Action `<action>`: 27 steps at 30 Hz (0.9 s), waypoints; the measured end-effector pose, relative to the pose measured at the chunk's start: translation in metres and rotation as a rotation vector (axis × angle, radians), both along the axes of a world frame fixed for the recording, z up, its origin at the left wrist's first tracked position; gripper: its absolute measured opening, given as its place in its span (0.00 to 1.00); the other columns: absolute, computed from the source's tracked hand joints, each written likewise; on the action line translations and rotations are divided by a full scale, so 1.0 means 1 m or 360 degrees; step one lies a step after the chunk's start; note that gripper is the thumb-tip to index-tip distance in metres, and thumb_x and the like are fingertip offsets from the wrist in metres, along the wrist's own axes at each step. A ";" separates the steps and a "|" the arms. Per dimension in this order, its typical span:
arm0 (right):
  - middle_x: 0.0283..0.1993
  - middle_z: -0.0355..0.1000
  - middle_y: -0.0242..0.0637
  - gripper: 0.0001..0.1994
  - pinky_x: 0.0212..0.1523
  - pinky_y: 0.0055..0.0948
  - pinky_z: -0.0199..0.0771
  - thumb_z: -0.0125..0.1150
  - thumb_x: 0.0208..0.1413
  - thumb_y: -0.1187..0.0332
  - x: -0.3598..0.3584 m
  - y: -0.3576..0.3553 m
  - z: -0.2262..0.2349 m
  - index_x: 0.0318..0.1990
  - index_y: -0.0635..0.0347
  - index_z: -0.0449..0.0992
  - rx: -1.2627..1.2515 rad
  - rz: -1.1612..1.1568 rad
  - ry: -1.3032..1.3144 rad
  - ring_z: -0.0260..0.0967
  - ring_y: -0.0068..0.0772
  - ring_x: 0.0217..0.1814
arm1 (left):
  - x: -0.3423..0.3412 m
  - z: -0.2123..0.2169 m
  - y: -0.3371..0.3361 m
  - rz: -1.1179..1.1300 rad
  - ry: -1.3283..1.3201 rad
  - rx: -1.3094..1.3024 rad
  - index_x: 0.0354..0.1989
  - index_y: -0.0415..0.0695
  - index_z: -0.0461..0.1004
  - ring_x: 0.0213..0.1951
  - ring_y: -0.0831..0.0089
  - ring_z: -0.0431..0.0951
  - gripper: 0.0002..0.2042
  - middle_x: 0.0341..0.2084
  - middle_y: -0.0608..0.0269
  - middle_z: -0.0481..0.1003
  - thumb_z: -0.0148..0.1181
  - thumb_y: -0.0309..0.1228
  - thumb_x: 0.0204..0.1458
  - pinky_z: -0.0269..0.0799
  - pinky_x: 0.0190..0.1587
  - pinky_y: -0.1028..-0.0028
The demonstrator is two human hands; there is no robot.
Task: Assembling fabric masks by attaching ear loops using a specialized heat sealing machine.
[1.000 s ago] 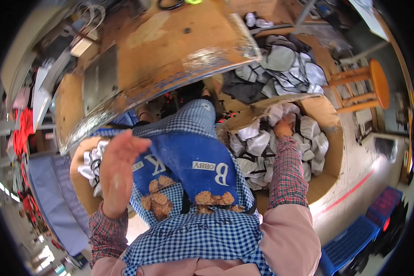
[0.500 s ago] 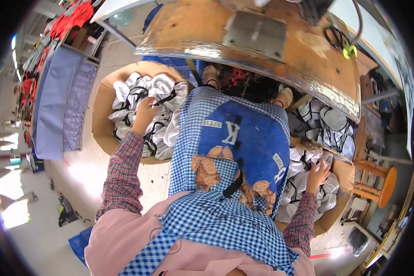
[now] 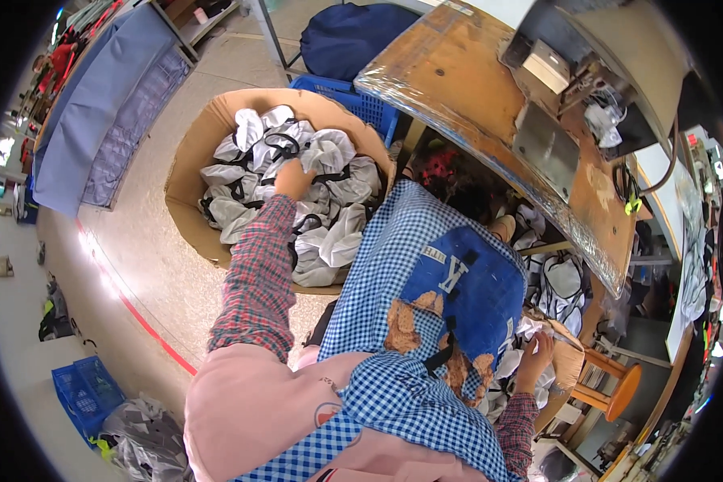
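Observation:
My left hand (image 3: 295, 178) is down among white fabric pieces (image 3: 339, 241) with black trim, heaped in a large cardboard box (image 3: 197, 217) to the left of my lap. Its fingers curl in against a white piece, and their tips are partly hidden. On the right, my right hand (image 3: 536, 357) rests at the top of a second cardboard box (image 3: 569, 357), over more white fabric pieces (image 3: 508, 363). The fingers of this hand stand apart, and I see nothing held between them. A blue-and-white checked apron (image 3: 386, 249) covers my lap between the two boxes.
A worn wooden worktable (image 3: 450, 56) with a plastic-wrapped edge stands ahead. Blue crates (image 3: 349, 100) are beside its near leg. More dark-trimmed pieces (image 3: 562, 277) lie below it at right, near a wooden stool (image 3: 618, 394). A blue-grey cloth cover (image 3: 108, 96) hangs at far left.
My view has swung to the left, so the left box sits nearer the middle. My left hand has reached farther into its pile; my right hand stays at the right box.

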State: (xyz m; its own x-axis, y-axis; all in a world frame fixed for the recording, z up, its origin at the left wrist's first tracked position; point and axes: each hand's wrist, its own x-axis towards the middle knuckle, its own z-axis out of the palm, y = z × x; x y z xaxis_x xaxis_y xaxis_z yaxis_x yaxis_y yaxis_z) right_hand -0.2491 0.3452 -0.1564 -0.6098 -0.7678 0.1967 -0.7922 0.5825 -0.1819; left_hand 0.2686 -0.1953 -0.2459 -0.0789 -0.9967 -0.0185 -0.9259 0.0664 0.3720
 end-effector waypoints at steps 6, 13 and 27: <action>0.50 0.74 0.44 0.10 0.57 0.37 0.67 0.53 0.60 0.74 0.010 -0.046 0.042 0.47 0.64 0.75 -0.0417 -0.0143 -0.0457 0.69 0.45 0.55 | -0.031 0.041 0.001 0.0243 0.0269 -0.0181 0.26 0.40 0.77 0.32 0.48 0.80 0.13 0.26 0.46 0.78 0.57 0.39 0.47 0.75 0.37 0.55; 0.49 0.74 0.44 0.11 0.52 0.32 0.70 0.54 0.58 0.77 0.129 -0.196 0.155 0.48 0.63 0.75 -0.0730 0.0549 -0.0719 0.72 0.40 0.51 | -0.077 0.192 0.071 0.0057 0.0779 -0.0467 0.20 0.37 0.71 0.19 0.55 0.73 0.14 0.15 0.51 0.71 0.60 0.37 0.45 0.68 0.26 0.62; 0.33 0.75 0.44 0.13 0.33 0.32 0.75 0.62 0.53 0.70 0.210 -0.261 0.178 0.44 0.66 0.74 -0.0720 0.0901 -0.1016 0.75 0.44 0.33 | -0.173 0.262 0.191 -0.0623 0.1306 -0.0183 0.21 0.37 0.68 0.17 0.70 0.72 0.10 0.15 0.57 0.71 0.61 0.26 0.50 0.66 0.21 0.72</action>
